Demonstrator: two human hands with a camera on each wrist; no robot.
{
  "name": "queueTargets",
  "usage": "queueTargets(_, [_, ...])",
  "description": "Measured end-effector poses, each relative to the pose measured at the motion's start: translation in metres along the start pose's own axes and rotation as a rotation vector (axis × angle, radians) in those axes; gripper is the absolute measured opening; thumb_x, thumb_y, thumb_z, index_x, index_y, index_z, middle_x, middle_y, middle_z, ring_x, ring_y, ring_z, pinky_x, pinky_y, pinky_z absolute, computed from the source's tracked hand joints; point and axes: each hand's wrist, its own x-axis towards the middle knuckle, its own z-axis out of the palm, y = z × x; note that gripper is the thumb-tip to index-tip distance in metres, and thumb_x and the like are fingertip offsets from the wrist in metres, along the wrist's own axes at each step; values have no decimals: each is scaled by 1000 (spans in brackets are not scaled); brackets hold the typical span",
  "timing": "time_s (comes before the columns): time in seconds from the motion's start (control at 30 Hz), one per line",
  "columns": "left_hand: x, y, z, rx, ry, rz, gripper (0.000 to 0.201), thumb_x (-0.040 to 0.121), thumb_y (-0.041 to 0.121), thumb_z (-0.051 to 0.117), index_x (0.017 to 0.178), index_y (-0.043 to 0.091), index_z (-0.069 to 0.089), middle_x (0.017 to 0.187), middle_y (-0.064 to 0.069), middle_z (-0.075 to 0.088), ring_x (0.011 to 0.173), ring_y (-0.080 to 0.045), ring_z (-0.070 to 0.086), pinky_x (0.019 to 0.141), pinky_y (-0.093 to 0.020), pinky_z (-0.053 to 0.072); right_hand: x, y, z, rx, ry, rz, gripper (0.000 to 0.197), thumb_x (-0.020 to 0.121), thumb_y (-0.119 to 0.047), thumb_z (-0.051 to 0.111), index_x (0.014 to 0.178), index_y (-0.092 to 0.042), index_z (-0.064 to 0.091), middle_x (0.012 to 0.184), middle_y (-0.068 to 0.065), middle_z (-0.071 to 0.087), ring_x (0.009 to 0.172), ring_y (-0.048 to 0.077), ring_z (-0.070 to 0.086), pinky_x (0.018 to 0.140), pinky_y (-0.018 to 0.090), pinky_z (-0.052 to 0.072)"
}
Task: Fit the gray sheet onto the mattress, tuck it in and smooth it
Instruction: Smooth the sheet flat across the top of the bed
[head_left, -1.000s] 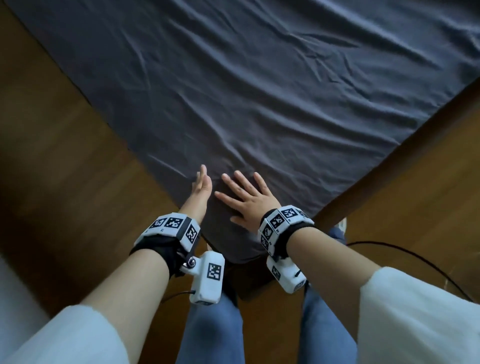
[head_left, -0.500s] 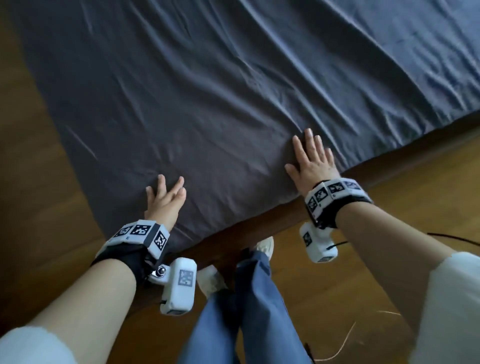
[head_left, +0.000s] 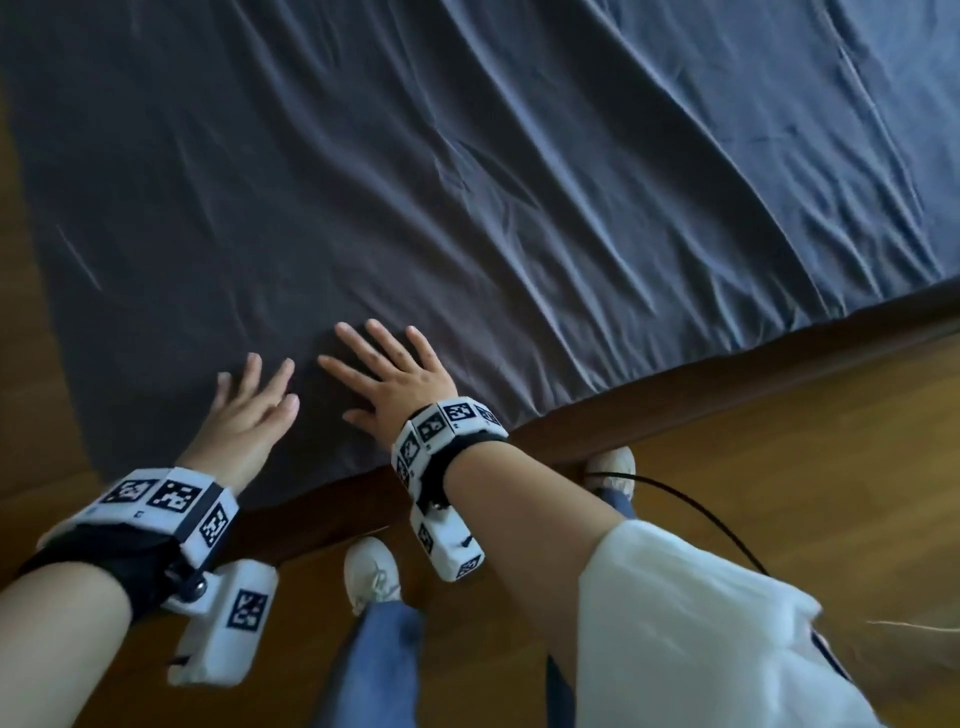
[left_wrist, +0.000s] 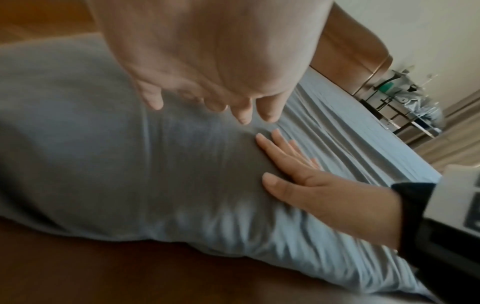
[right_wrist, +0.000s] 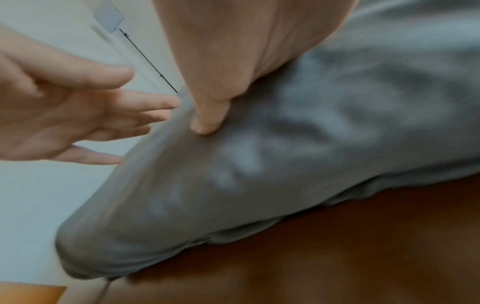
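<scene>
The gray sheet (head_left: 519, 208) covers the mattress, with long creases running diagonally across its right half. Both hands lie side by side near the bed's near edge, close to the left corner. My right hand (head_left: 400, 374) presses flat on the sheet with its fingers spread; in the right wrist view its thumb (right_wrist: 207, 121) pushes into the cloth (right_wrist: 285, 174). My left hand (head_left: 254, 400) is open with straight fingers just left of it. Whether the left hand (right_wrist: 78, 113) touches the sheet I cannot tell. The left wrist view shows both hands over the sheet (left_wrist: 78, 144).
A dark wooden bed frame (head_left: 701, 395) runs along the near edge. My white shoes (head_left: 371, 571) stand on the wood floor (head_left: 805, 493) against it. A black cable (head_left: 701, 514) trails on the floor at the right. A metal rack (left_wrist: 405, 102) stands beyond the bed.
Half a second ago the hands were spread apart along the edge. The right hand has since slid left across the sheet and now lies next to the left hand.
</scene>
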Motion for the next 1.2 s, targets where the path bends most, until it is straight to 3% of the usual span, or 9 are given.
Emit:
queueTargets(0.17, [32,95,49,116,91,-110,68,91,51,44,144,50,1,153,11,-30,141,-24,-31,113,-60,-6,-37,173,-34,83,129,252,67,87,-67,31,144,-49,-1,157,-16,-15,145,18,-17,108,60,-16])
queueTargets(0.3, [59,199,101,173,106,-73,92,75,67,55,139,56,-10,147,10,-41,137,-28,-37,104,-70,-7,-96,342,-69,91,152,621,73,85,-70,29,145,-47,-6,156,-15,-19,145,17,-19,110,61,-12])
queueTargets(0.4, [69,244,123,217,53,-76,105,68,73,56,136,55,-22,143,5,-48,134,-32,-40,103,-72,-7,-133,412,-89,181,171,884,74,89,-64,30,148,-38,-6,156,-8,-21,145,21,-18,114,59,-6])
queueTargets(0.5, [74,251,123,262,2,-123,112,63,78,55,132,54,-31,139,3,-52,132,-35,-42,102,-74,-4,-120,393,-95,199,290,820,69,95,-50,32,150,-31,-3,157,1,-20,145,24,-18,115,56,-9])
queueTargets(0.7, [76,255,120,323,-47,-196,113,60,81,53,109,53,-46,137,3,-55,133,-36,-40,102,-74,1,-70,285,-74,-33,69,-19,63,92,-55,37,146,-45,6,158,-12,-10,146,17,-13,113,48,-14])
queueTargets(0.77, [77,256,120,338,-64,-204,113,60,82,52,105,55,-48,134,3,-57,132,-36,-41,102,-74,1,-75,325,-77,-62,120,65,65,90,-61,35,145,-48,3,158,-15,-9,147,16,-11,115,49,-11])
queueTargets(1.0, [75,263,124,378,-60,-235,113,63,80,52,111,50,-46,135,1,-57,133,-35,-40,103,-73,1,-159,502,-121,195,168,927,68,93,-55,31,149,-35,0,158,-3,-17,146,24,-15,117,53,-4])
queueTargets(1.07, [73,265,123,384,-58,-240,113,63,79,52,112,50,-45,135,2,-56,134,-35,-40,104,-73,1,-153,481,-121,176,232,860,66,96,-48,31,150,-30,-1,158,1,-18,145,25,-16,117,53,-6])
queueTargets(1.2, [70,266,122,394,-60,-247,112,64,79,53,114,52,-44,136,4,-56,135,-34,-39,105,-72,2,-120,366,-97,113,242,259,68,92,-46,44,149,-36,9,159,-1,-11,146,24,-12,114,51,-9])
